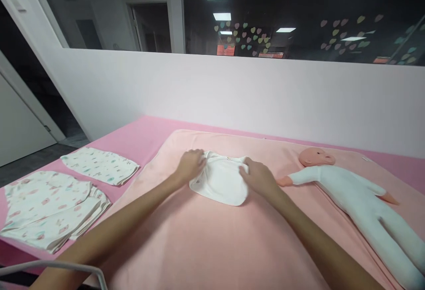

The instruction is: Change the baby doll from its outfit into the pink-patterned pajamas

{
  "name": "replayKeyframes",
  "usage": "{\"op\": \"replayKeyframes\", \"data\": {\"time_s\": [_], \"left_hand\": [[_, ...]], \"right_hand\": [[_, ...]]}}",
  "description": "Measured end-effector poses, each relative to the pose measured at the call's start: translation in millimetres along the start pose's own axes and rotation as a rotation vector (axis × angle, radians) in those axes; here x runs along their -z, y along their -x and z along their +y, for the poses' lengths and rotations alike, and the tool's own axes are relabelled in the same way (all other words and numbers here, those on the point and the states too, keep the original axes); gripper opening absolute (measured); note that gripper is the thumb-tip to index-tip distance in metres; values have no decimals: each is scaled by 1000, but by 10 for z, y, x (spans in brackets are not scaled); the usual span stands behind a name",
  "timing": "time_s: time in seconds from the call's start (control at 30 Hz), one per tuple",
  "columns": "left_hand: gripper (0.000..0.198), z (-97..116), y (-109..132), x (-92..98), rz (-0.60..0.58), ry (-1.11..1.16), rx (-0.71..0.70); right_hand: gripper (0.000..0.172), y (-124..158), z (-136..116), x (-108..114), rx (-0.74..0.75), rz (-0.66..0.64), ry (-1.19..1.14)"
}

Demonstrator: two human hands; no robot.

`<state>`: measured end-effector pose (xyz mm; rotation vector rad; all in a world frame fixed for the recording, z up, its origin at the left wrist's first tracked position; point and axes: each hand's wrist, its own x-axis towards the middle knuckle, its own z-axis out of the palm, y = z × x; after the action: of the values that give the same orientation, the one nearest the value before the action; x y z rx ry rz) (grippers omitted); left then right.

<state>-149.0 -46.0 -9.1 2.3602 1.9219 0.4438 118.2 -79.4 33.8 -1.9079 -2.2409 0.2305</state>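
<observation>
A small white baby garment (222, 183) with a rounded, bib-like lower edge is held up slightly over the peach blanket (212, 245). A tiny printed mark shows at its top edge. My left hand (192, 165) grips the upper left corner, fingers closed on the cloth. On the opposite corner, my right hand (257, 175) pinches the fabric between thumb and fingers. Beyond my right hand lies a baby doll (352, 188) in a white bodysuit, on its back with its head toward the wall.
Two folded printed cloths, one with green spots (101, 166) and one with pink figures (49, 206), lie on the pink surface (146, 135) at left. A white wall (232, 90) with a dark window borders the far side. A grey curved bar (56, 264) crosses the lower left corner.
</observation>
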Motion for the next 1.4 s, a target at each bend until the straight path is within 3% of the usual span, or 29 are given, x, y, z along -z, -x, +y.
{"op": "replayKeyframes", "data": {"time_s": [0.1, 0.17, 0.27, 0.33, 0.4, 0.53, 0.67, 0.83, 0.93, 1.0, 1.1, 1.2, 1.3, 1.4], "left_hand": [[21, 369, 244, -200, 65, -34, -322], [22, 311, 489, -305, 127, -48, -430], [26, -101, 813, -348, 200, 15, -386], [18, -373, 937, -328, 191, 19, -346], [11, -512, 976, -304, 160, 56, -321], [15, -425, 896, -290, 93, 240, -265], [11, -261, 899, -220, 53, 359, -172], [16, -236, 1340, -8, -22, 454, -67], [20, -291, 1621, 78, -102, 427, -135], [21, -373, 1651, 102, -102, 411, -193], [28, -585, 1332, 82, 10, 370, -139], [42, -834, 673, 15, 56, 365, 27], [55, -1002, 24, -37, -190, 445, 176], [58, -1078, -313, -23, -336, 486, 195]], "right_hand": [[12, 145, -337, -256, 365, 182, 8], [10, 336, -252, -488, 477, 244, 9], [19, 640, 190, -751, 417, 262, -89], [19, 779, 458, -827, 356, 248, -152], [17, 839, 571, -845, 341, 209, -183], [14, 768, 434, -817, 317, 135, -197], [6, 709, 292, -714, 186, 28, -183], [14, 1108, 330, -562, 87, 42, -239], [28, 1435, 483, -554, 149, 28, -251], [30, 1518, 646, -549, 211, 27, -278], [35, 1302, 915, -492, 161, 115, -313], [53, 759, 1099, -398, -39, 147, -286], [60, 187, 1148, -329, -191, 48, -262], [47, -153, 1138, -290, -222, -21, -304]]}}
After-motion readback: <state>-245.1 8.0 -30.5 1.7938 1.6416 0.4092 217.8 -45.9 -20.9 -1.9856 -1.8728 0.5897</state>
